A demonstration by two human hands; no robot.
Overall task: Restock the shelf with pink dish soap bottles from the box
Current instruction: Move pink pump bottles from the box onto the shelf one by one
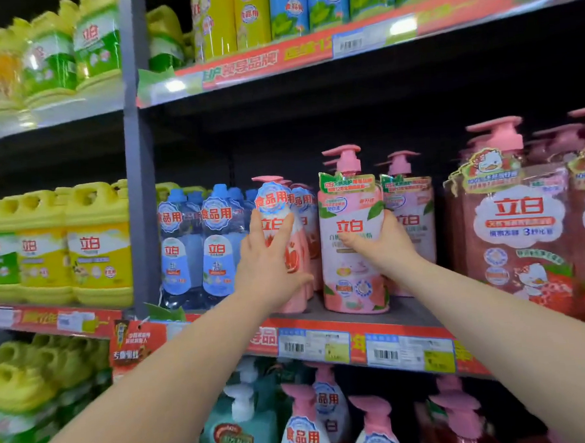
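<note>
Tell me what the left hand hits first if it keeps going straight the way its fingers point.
The left hand already lies against the slim pink dish soap bottle, fingers pointing up and into the shelf. Pushing on, it would likely press that bottle back into the pink bottles behind it; depth is unclear.

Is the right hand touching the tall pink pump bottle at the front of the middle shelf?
Touching. The head view shows the right hand wrapped around the tall pink pump bottle, fingers across its label.

Pink pump bottle — "立白"; round sticker — "食品用".
</note>
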